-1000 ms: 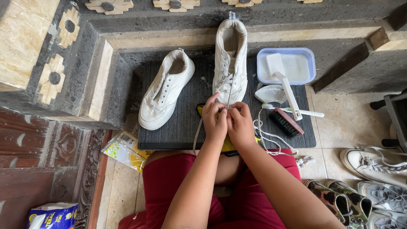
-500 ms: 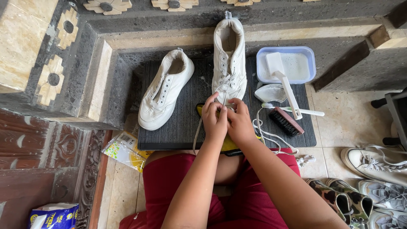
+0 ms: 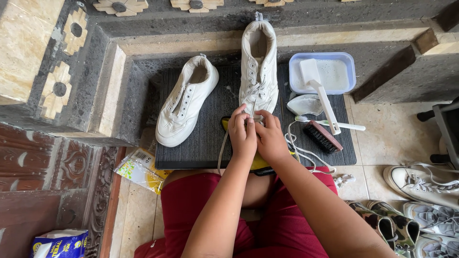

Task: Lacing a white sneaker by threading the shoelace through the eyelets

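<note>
the black ribbed mat (image 3: 201, 138) fills the centre of the frame on the stone step and carries all the work items. on it, centre-top, a white sneaker (image 3: 258, 67) stands toe toward the person, with lace visible across its lower eyelets; the upper eyelets appear bare, so lacing is judged part done. a second white sneaker (image 3: 184, 105) lies left of centre, tilted, with no lace in its eyelets: that shoe remains to be done.

upper right of the mat, a pale blue tray (image 3: 349, 62) holds soapy water with a white brush (image 3: 318, 88) resting across its rim. below it lie a dark bristle brush (image 3: 322, 136) and a toothbrush (image 3: 334, 124).

at centre frame both hands meet at the toe of the upright sneaker. the left hand (image 3: 243, 136) and right hand (image 3: 270, 141) are closed, fingertips pinched on the white lace (image 3: 222, 150), one end trailing down past the mat's edge. a loose second lace (image 3: 306, 153) lies right of the hands.

against the earlier frames, the hands sit at the same spot on the sneaker; the fingers have shifted only slightly. nothing else on the mat has moved.
</note>
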